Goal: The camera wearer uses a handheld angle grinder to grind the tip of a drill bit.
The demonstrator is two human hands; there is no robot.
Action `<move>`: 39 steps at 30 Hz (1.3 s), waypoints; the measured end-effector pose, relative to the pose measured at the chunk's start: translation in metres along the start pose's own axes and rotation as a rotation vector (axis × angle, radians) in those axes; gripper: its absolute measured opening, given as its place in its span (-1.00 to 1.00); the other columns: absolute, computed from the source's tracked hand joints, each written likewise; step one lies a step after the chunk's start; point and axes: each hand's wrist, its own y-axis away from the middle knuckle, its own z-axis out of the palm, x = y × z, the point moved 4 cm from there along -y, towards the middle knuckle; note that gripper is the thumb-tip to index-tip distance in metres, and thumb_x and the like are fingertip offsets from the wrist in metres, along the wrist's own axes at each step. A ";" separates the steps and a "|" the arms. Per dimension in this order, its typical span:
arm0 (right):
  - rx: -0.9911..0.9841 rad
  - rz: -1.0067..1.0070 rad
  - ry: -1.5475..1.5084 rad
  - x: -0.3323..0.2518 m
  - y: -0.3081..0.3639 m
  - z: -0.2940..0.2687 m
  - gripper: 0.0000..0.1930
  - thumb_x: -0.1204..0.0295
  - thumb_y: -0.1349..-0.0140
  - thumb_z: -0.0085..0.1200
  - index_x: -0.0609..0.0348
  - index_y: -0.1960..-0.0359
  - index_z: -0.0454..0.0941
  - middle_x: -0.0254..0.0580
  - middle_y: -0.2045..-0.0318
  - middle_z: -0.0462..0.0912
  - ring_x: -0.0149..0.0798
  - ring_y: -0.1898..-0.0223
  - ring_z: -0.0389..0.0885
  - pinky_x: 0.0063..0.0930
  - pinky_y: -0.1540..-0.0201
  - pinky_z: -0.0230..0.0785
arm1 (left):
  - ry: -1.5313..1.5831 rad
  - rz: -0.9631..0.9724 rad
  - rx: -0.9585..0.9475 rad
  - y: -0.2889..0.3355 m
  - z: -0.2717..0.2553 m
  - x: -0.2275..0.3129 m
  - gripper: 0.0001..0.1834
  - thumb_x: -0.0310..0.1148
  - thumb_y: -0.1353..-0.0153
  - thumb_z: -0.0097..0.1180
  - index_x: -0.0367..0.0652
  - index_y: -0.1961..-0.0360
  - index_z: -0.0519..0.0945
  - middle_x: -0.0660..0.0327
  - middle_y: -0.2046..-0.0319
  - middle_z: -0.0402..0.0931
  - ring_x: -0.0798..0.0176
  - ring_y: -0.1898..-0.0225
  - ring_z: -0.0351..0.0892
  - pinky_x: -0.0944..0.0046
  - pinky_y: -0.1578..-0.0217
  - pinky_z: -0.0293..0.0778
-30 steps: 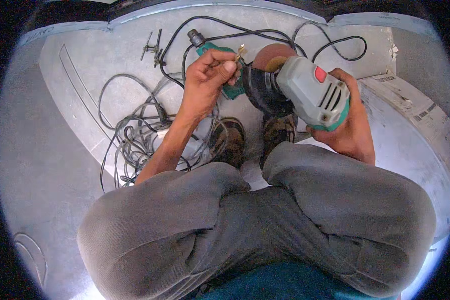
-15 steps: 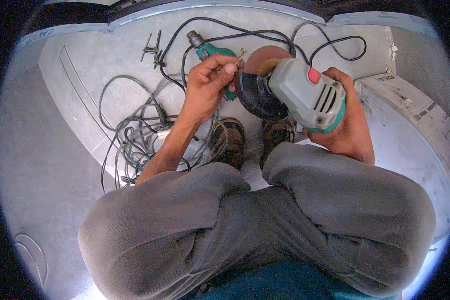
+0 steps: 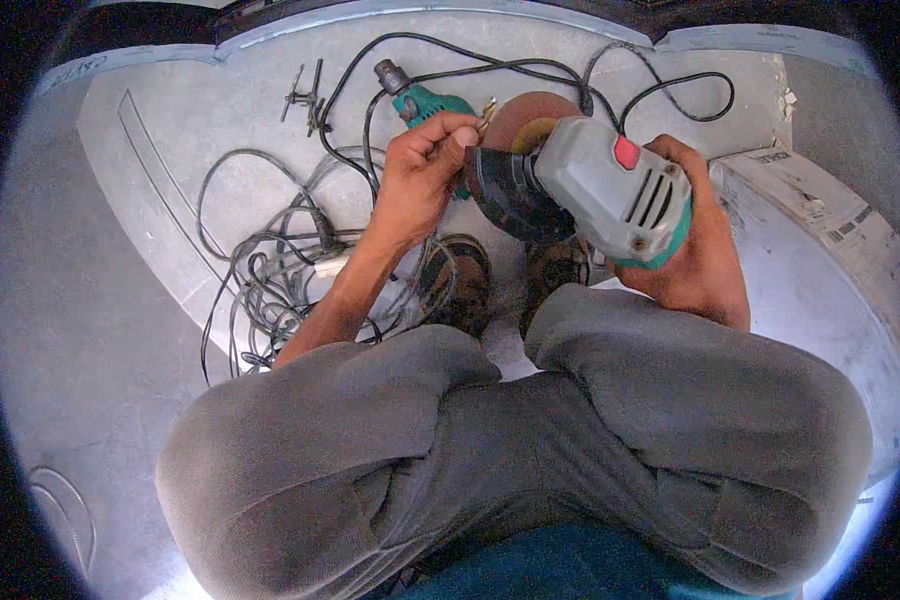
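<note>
My right hand [image 3: 705, 245] is wrapped round the grey and green body of an angle grinder [image 3: 605, 175]. The grinder's brown disc [image 3: 532, 112] shows above a black guard [image 3: 510, 190]. Pinched in the fingers of my left hand [image 3: 417, 170] is a small metal drill bit [image 3: 489, 108], its free end pointing up beside the disc's left edge. Whether bit and disc touch, I cannot tell. Behind my left hand a green power drill [image 3: 432, 104] with a dark chuck lies on the floor, partly hidden by that hand.
Tangled dark cables [image 3: 270, 265] lie left of my shoes [image 3: 457, 280], under my left forearm. A black cord [image 3: 490, 65] loops along the far side. A small metal clamp-like piece [image 3: 300, 98] lies at far left. A large white curved, carton-like object [image 3: 805, 230] stands at right.
My left hand has shifted slightly, and the drill bit's free end has moved a little to the right, nearer the disc. The grinder has tipped very slightly; my right hand keeps its grip.
</note>
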 end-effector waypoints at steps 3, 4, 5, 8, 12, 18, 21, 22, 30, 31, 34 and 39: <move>0.009 -0.059 -0.028 0.001 0.000 -0.001 -0.16 0.45 0.30 0.35 -0.07 -0.11 0.14 0.04 0.19 0.60 0.15 0.10 0.56 -0.17 0.07 0.43 | -0.005 -0.015 -0.036 0.001 0.000 0.000 -0.81 -0.37 -0.29 0.00 -0.28 0.19 0.52 0.37 0.46 0.46 0.54 0.47 0.34 0.50 0.47 0.29; -0.001 -0.035 -0.004 0.000 0.000 -0.001 -0.16 0.45 0.29 0.35 -0.07 -0.11 0.14 0.05 0.19 0.60 0.14 0.10 0.56 -0.16 0.08 0.43 | -0.005 -0.015 -0.036 0.001 0.001 0.000 -0.81 -0.37 -0.29 0.00 -0.28 0.19 0.52 0.37 0.46 0.46 0.54 0.47 0.34 0.50 0.47 0.29; -0.011 -0.012 0.020 0.000 -0.001 0.000 -0.16 0.45 0.29 0.35 -0.07 -0.11 0.14 0.05 0.19 0.60 0.14 0.10 0.56 -0.16 0.08 0.43 | -0.051 0.009 -0.021 0.002 0.002 0.002 -0.81 -0.37 -0.29 -0.01 -0.27 0.20 0.53 0.37 0.47 0.45 0.54 0.48 0.35 0.49 0.48 0.29; -0.014 0.020 0.053 0.001 -0.001 0.002 -0.17 0.45 0.27 0.34 -0.07 -0.11 0.14 0.06 0.18 0.59 0.15 0.10 0.56 -0.17 0.07 0.43 | -0.079 0.042 -0.017 0.001 0.002 0.000 -0.82 -0.37 -0.30 -0.02 -0.26 0.21 0.53 0.37 0.49 0.44 0.53 0.51 0.35 0.49 0.49 0.29; -0.012 0.017 0.015 -0.003 -0.001 0.002 -0.17 0.44 0.26 0.34 -0.07 -0.12 0.14 0.07 0.18 0.59 0.15 0.10 0.55 -0.16 0.06 0.42 | -0.142 0.068 -0.030 0.001 0.003 0.002 -0.85 -0.39 -0.29 -0.02 -0.24 0.24 0.52 0.38 0.52 0.42 0.55 0.54 0.32 0.50 0.52 0.27; -0.040 0.011 -0.057 0.005 -0.001 0.004 -0.16 0.42 0.26 0.35 -0.06 -0.12 0.13 0.08 0.18 0.59 0.16 0.09 0.54 -0.17 0.04 0.41 | -0.173 0.080 -0.040 0.004 0.005 0.009 -0.88 -0.42 -0.29 -0.02 -0.22 0.23 0.51 0.41 0.52 0.40 0.58 0.54 0.29 0.53 0.52 0.23; -0.028 0.042 -0.021 0.008 -0.002 0.005 -0.16 0.40 0.26 0.36 -0.04 -0.12 0.13 0.09 0.18 0.59 0.16 0.09 0.54 -0.19 0.05 0.41 | -0.176 0.138 -0.085 0.006 0.006 0.009 -0.90 -0.47 -0.30 -0.06 -0.20 0.25 0.50 0.42 0.51 0.39 0.59 0.52 0.28 0.55 0.51 0.22; -0.029 0.043 -0.034 0.009 -0.002 0.006 -0.16 0.39 0.26 0.36 -0.04 -0.12 0.13 0.09 0.19 0.59 0.15 0.09 0.55 -0.19 0.06 0.42 | -0.175 0.138 -0.087 0.006 0.007 0.009 -0.90 -0.47 -0.30 -0.06 -0.20 0.25 0.50 0.42 0.51 0.39 0.59 0.52 0.28 0.55 0.51 0.22; -0.027 0.036 -0.016 0.009 0.001 0.004 -0.17 0.36 0.24 0.36 -0.01 -0.12 0.12 0.13 0.23 0.59 0.18 0.12 0.55 -0.16 0.11 0.42 | -0.292 0.089 -0.086 0.006 0.009 0.007 -0.86 -0.59 -0.25 -0.12 -0.22 0.28 0.50 0.42 0.50 0.40 0.59 0.49 0.28 0.52 0.49 0.24; -0.041 0.039 -0.108 0.010 -0.003 0.009 -0.18 0.36 0.24 0.35 -0.01 -0.12 0.13 0.14 0.23 0.59 0.19 0.13 0.55 -0.15 0.11 0.42 | -0.288 0.096 -0.089 0.007 0.009 0.007 -0.86 -0.59 -0.25 -0.12 -0.22 0.28 0.50 0.42 0.50 0.40 0.59 0.49 0.28 0.52 0.49 0.24; -0.063 -0.028 0.013 0.000 0.001 0.001 -0.20 0.38 0.22 0.33 -0.02 -0.11 0.14 0.15 0.24 0.59 0.22 0.14 0.55 -0.11 0.11 0.41 | -0.172 0.113 -0.071 0.006 0.003 0.006 -0.91 -0.49 -0.27 -0.05 -0.24 0.29 0.50 0.40 0.51 0.40 0.56 0.52 0.28 0.50 0.50 0.24; -0.022 0.021 0.041 0.001 0.005 0.000 -0.19 0.38 0.24 0.33 -0.02 -0.11 0.14 0.10 0.24 0.60 0.19 0.15 0.56 -0.13 0.11 0.41 | -0.142 0.019 -0.031 0.001 0.003 0.013 -0.79 -0.29 -0.28 0.01 -0.25 0.29 0.50 0.34 0.52 0.41 0.50 0.56 0.29 0.48 0.52 0.23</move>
